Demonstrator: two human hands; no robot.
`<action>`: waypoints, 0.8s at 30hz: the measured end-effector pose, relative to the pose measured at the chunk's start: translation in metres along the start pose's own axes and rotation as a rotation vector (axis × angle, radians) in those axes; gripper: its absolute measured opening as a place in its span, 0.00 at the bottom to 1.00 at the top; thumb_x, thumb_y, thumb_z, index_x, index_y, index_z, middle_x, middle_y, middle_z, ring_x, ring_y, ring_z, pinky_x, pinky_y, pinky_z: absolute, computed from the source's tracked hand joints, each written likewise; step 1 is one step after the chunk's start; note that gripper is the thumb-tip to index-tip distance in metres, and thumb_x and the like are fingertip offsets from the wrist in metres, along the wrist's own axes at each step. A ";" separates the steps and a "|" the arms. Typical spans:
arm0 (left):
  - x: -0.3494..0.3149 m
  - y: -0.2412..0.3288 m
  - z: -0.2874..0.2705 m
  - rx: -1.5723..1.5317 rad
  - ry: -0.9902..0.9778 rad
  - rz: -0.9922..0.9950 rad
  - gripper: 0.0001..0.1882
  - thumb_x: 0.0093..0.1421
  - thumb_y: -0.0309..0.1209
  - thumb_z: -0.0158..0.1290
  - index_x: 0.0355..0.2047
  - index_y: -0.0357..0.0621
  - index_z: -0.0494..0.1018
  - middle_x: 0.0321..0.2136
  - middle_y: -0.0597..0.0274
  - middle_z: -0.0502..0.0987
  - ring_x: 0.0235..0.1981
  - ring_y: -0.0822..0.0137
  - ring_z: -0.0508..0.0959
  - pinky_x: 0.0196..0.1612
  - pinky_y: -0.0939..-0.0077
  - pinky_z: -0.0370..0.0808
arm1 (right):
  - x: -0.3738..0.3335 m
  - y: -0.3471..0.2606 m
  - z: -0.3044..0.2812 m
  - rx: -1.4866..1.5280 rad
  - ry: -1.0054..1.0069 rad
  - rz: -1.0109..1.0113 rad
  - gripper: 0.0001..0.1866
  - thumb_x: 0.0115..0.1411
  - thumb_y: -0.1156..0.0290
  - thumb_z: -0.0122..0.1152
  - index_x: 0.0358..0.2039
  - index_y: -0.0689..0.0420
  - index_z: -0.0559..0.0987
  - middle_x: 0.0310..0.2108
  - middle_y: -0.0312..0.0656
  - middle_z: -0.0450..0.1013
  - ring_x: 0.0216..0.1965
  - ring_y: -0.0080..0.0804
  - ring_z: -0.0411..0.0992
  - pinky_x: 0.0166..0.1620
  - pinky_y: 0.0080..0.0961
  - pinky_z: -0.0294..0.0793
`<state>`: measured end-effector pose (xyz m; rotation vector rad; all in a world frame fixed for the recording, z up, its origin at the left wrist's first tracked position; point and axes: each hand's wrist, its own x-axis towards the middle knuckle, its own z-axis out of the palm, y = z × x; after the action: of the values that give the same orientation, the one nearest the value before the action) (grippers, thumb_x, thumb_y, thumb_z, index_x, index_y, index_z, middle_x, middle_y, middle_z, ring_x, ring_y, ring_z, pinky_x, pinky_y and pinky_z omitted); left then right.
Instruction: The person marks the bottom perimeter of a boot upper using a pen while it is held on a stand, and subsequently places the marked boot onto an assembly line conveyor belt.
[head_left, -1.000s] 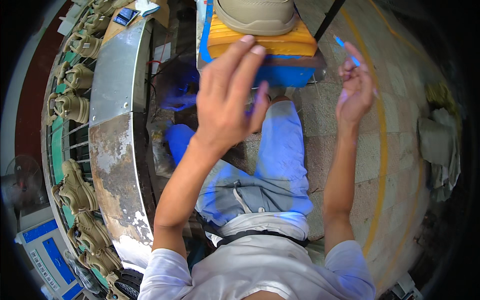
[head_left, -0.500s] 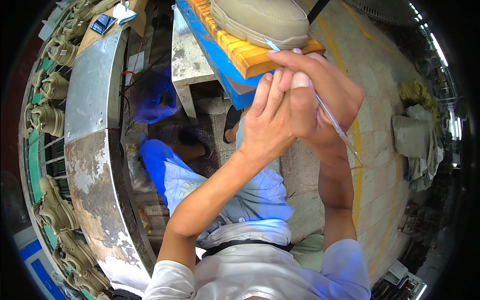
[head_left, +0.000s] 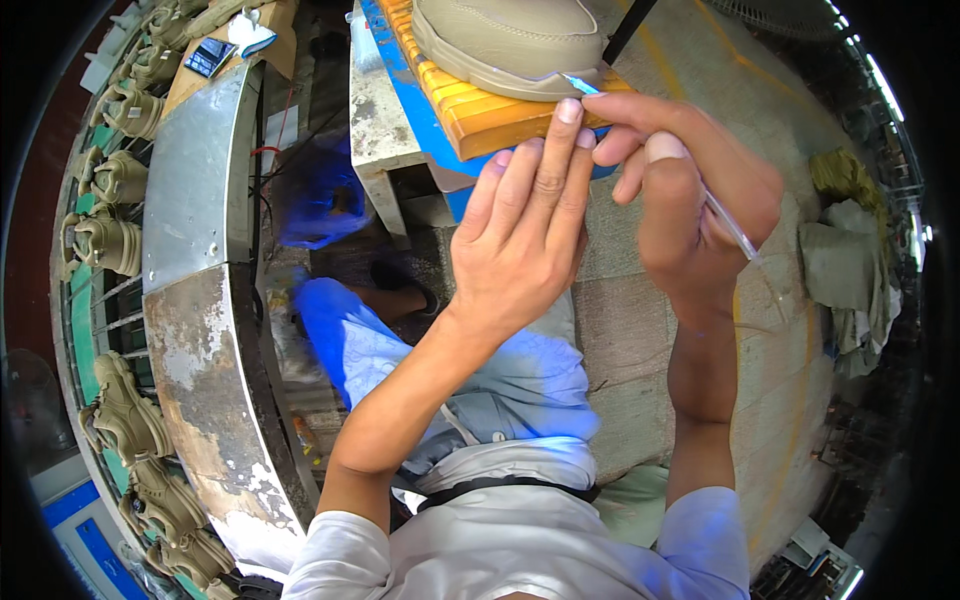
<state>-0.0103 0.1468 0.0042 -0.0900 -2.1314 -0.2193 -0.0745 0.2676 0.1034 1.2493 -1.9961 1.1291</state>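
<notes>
A beige shoe (head_left: 508,45) rests on a yellow-brown wooden board (head_left: 500,125) at the top of the view; its upper end is cut off by the rim. My right hand (head_left: 690,195) pinches a slim pen-like tool (head_left: 738,230) with a pale shaft and a light-blue tip. That tip meets the edge of the shoe's sole, or lies very near it. Beside it my left hand (head_left: 525,220) is open, fingers stretched up to the board's front edge, one fingertip just under the sole. It holds nothing.
Under the board is a blue support (head_left: 445,170), next to a worn white stand (head_left: 385,130). To the left runs a metal-topped bench (head_left: 195,190), with a rack of beige shoes (head_left: 125,410) beyond it. Grey cloth (head_left: 845,265) lies on the floor at right.
My hands, clasped together before, are now apart. The right hand has moved right, and the tool tip has shifted right along the sole. My left fingers have straightened out.
</notes>
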 end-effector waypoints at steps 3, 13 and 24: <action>-0.005 -0.018 -0.006 0.020 0.011 0.047 0.27 0.57 0.28 0.55 0.58 0.39 0.79 0.65 0.55 0.75 0.53 0.61 0.78 0.62 0.65 0.72 | 0.001 0.002 0.003 0.044 0.008 -0.006 0.19 0.64 0.79 0.45 0.41 0.68 0.86 0.26 0.44 0.81 0.23 0.22 0.74 0.27 0.19 0.73; -0.011 -0.099 -0.016 -0.053 0.184 0.154 0.29 0.46 0.21 0.58 0.52 0.39 0.82 0.58 0.49 0.81 0.47 0.52 0.78 0.56 0.56 0.73 | -0.003 0.011 0.054 0.288 0.127 -0.053 0.16 0.60 0.77 0.50 0.40 0.68 0.85 0.25 0.46 0.79 0.22 0.28 0.75 0.26 0.24 0.75; -0.017 -0.189 -0.021 -0.169 0.218 -0.002 0.25 0.57 0.12 0.45 0.56 0.34 0.72 0.61 0.37 0.77 0.65 0.41 0.74 0.71 0.46 0.64 | 0.021 0.014 0.128 0.319 0.163 -0.090 0.13 0.61 0.78 0.53 0.40 0.66 0.85 0.24 0.46 0.76 0.25 0.35 0.77 0.30 0.27 0.77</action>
<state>-0.0124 -0.0428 -0.0218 -0.1551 -1.8933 -0.3926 -0.0961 0.1510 0.0484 1.3373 -1.6691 1.4960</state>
